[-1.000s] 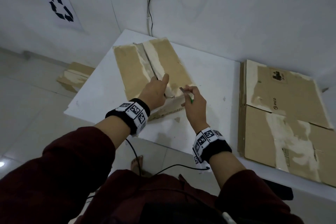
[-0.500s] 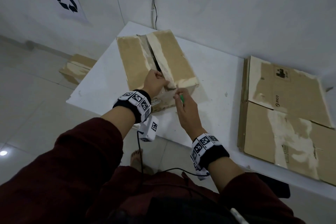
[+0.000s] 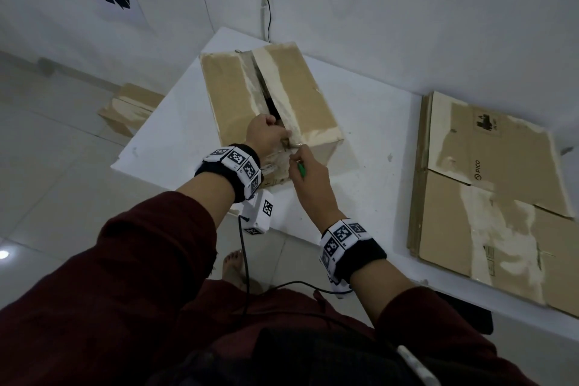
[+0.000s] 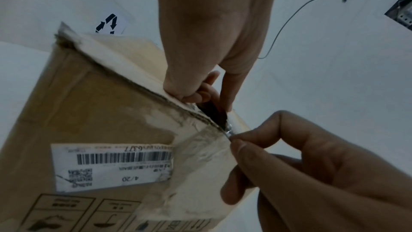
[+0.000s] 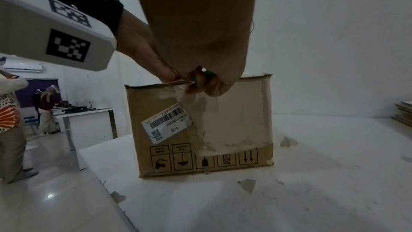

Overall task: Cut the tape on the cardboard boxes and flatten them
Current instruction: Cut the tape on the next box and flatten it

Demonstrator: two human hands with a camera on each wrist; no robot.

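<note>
Both hands dropped from the top seam to the near top edge of the brown taped cardboard box (image 3: 269, 103), at the white tabletop's (image 3: 369, 166) near-left corner. Head: left hand (image 3: 266, 135) grips the flap. Left wrist: right hand (image 4: 312, 170) pinches a green-handled cutter (image 3: 300, 170), blade at the seam. Right wrist: barcode label (image 5: 169, 123) on the box front.

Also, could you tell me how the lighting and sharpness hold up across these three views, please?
Head view: dim and bluish, the brown cardboard box readable, walls bowed by the wide lens. Left wrist view: the white barcode label is soft and smeared. Right wrist view: the right hand looms dark, close and blurred, the box face behind is clearer.
</note>
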